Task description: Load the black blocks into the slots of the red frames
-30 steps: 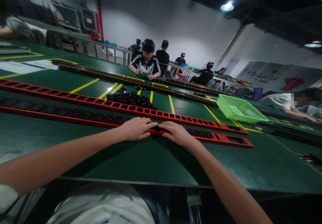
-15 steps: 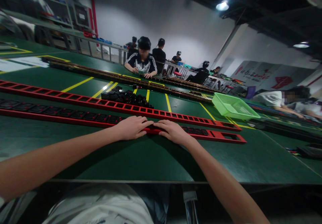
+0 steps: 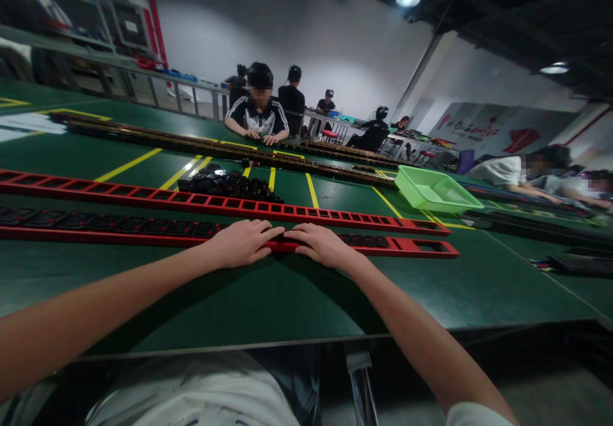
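Two long red strips lie across the green table (image 3: 287, 298). The near red strip (image 3: 119, 237) holds black inserts along most of its length. My left hand (image 3: 239, 242) and my right hand (image 3: 320, 244) rest side by side on top of this strip, fingers stretched flat and pressing down, fingertips almost touching. What lies under the fingers is hidden. The far red strip (image 3: 287, 210) shows empty slots. A pile of black parts (image 3: 230, 184) sits just behind it.
A green plastic basket (image 3: 431, 190) stands at the right behind the strips. Dark strips (image 3: 215, 148) run across the far side, where a person in a striped jacket (image 3: 258, 116) works. More people sit at the right and at the back. The table's front edge is close to me.
Both hands stay pressed on the near red strip. The camera has turned slightly, so everything has shifted a little to the left.
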### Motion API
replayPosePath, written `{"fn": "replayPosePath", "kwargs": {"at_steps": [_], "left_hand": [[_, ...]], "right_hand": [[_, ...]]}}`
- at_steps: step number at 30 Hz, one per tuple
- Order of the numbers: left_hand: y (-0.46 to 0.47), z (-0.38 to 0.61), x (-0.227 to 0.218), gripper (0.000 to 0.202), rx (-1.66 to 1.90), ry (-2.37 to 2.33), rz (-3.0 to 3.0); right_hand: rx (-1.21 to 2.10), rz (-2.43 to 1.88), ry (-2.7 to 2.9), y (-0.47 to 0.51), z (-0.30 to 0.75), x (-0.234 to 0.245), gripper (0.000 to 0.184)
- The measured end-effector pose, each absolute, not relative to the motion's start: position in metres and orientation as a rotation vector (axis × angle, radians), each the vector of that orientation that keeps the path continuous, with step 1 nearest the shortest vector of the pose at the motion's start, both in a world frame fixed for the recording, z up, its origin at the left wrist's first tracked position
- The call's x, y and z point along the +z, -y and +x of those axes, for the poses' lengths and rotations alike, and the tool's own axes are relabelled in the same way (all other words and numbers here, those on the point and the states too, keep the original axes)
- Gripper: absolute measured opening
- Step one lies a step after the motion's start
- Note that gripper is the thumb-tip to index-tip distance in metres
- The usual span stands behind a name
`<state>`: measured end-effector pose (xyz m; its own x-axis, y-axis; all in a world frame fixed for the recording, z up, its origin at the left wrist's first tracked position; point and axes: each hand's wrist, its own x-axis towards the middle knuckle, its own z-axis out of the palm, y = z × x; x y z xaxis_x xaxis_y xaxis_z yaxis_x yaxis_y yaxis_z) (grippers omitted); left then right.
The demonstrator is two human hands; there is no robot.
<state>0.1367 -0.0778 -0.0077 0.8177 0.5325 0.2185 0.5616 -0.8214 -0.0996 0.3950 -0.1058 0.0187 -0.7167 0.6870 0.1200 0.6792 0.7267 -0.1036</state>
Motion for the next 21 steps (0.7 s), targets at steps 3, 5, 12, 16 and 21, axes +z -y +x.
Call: {"fn": "replayPosePath", "kwargs": {"at_steps": [3,5,12,16,21], "left_hand": [[0.0777,0.1364,-0.0074,0.054,-0.265,0.856,-2.841],[0.0776,0.1361,-0.0073,0.055,-0.256,0.849,-2.837],[0.0772,0.1362,-0.0075,0.055,-0.25,0.843,-2.839],[0.0763,0.1363,-0.0086,0.055,-0.273,0.851,-2.847],[0.0751,0.136,-0.0101,0.056,-0.273,0.85,-2.846]], "right_hand": [[0.074,-1.109,2.777,0.1052,0.3952,0.018,0.044],[0.07,-1.108,2.773,0.1047,0.3955,0.017,0.045],[0.021,-1.088,2.794,0.1044,0.3961,0.0147,0.046],[0.044,-1.112,2.793,0.1051,0.3951,0.0168,0.046],[0.079,-1.128,2.788,0.1048,0.3947,0.018,0.046]]}}
